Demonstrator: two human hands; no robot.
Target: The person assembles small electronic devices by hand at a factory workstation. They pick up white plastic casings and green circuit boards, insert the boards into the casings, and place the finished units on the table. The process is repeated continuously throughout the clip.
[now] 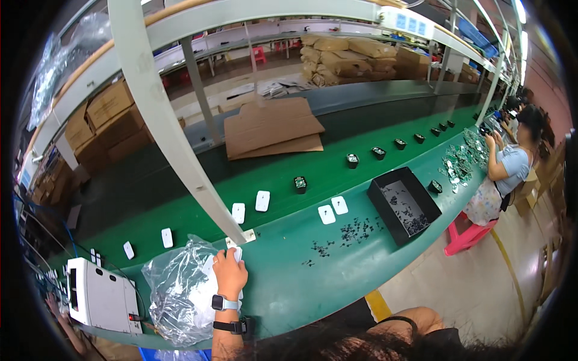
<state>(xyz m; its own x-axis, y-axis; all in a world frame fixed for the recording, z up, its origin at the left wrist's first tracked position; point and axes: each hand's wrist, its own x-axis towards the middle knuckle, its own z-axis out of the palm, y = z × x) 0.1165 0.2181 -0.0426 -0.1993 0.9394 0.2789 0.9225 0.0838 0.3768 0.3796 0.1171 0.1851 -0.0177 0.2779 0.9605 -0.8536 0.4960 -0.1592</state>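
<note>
My left hand, with a watch and a black strap at its wrist, is closed over a white plastic piece beside the foot of the post. Its fingers partly hide the piece. Against the hand lies a clear plastic bag, with white pieces showing through it. My right hand is out of view. Two white plates with dark marks lie on the green bench to the right. Small black parts are scattered nearby, beside a black open box holding more of them.
A green conveyor belt carries white plates and small black housings. A slanted post rises from the bench. At left stands a white machine. Cardboard sheets lie beyond the belt. A seated person works at right beside green circuit boards.
</note>
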